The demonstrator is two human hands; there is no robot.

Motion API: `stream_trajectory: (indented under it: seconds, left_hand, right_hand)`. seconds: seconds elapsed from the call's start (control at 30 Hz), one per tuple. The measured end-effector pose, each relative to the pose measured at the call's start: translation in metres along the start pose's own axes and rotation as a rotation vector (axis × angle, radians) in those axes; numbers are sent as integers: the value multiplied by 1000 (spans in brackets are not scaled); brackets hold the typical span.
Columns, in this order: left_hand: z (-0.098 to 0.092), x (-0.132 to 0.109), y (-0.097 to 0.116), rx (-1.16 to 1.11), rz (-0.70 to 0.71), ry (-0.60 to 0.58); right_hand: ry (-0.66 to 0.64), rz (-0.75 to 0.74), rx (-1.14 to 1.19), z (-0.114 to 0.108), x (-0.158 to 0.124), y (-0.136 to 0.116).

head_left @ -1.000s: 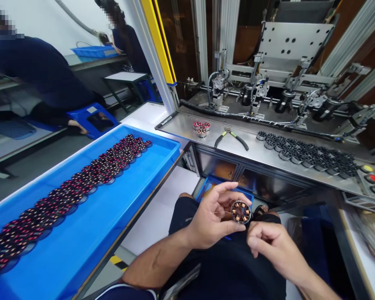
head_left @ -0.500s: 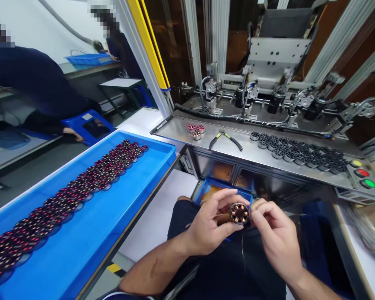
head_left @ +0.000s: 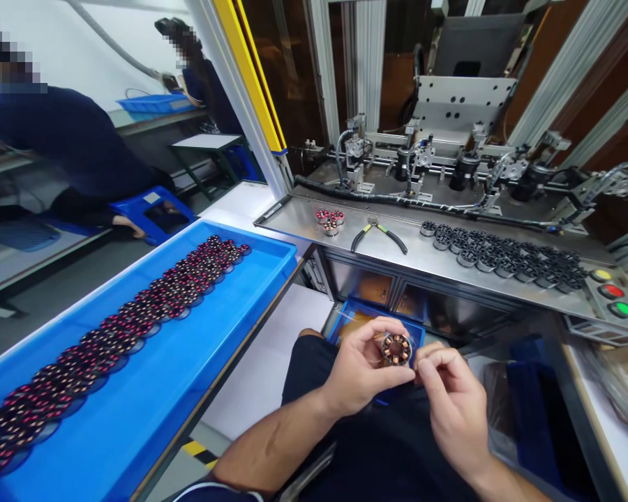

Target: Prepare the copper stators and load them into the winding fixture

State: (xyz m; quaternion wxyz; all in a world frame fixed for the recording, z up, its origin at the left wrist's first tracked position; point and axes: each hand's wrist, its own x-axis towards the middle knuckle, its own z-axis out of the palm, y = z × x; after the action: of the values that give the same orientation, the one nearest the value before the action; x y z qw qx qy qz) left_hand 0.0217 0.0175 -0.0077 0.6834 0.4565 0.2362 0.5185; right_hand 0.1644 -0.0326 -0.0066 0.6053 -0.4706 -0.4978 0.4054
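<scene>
Above my lap, my left hand (head_left: 363, 366) grips a small round motor stator (head_left: 396, 350) between thumb and fingers. Its ring of copper windings faces up toward me. Thin copper wire (head_left: 412, 343) curves out from the stator's right side, and another strand sticks out to the left past my fingers. Close against that right side, my right hand (head_left: 450, 390) is closed, thumb pressed to index finger, pinching the wire. The tip of the pinched wire is hidden by the fingers.
A blue tray (head_left: 230, 307) at left carries rows of wound stators (head_left: 136, 314). On the metal bench (head_left: 298, 216) lie several wound stators (head_left: 331, 222), green-black cutters (head_left: 379, 233) and many dark stators (head_left: 507, 254). Behind is a winding machine (head_left: 463, 104); buttons (head_left: 615, 291) sit right. Two people work at left.
The stator in my left hand has moved slightly left and up and turned a little. My right hand has shifted a little left with it. The wire strand that hung below no longer shows.
</scene>
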Motion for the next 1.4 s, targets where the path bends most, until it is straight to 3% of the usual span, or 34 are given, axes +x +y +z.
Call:
stream_trajectory:
  seconds: [0.13, 0.27, 0.37, 0.57, 0.73, 0.8, 1.0, 1.1, 1.23, 1.4]
  left_hand:
    - [3, -4, 2, 274, 209, 32]
    - [3, -8, 7, 478, 404, -5]
    - [3, -9, 9, 504, 472, -25]
    - [4, -10, 9, 403, 401, -15]
    - [4, -8, 12, 555, 455, -51]
    - [4, -7, 13, 583, 473, -88]
    - [4, -9, 8, 421, 443, -58]
    - [3, -8, 9, 345, 385, -30]
    - [-1, -7, 11, 325, 326, -9]
    - [-2, -8, 12, 348, 274, -8]
  right_hand:
    - [-22, 55, 57, -4, 2, 11]
    - [-85, -35, 130, -5, 8, -1]
    - [-133, 18, 187, 0, 6, -7]
    - [8, 211, 271, 4, -10, 4]
    - [-41, -42, 73, -7, -1, -8]
    - [-70, -70, 29, -8, 4, -14]
    - [82, 260, 255, 1, 3, -3]
    - [90, 227, 340, -3, -1, 3]
    - [25, 83, 296, -17, -9, 5]
    - [-164, 60, 181, -19, -12, 1]
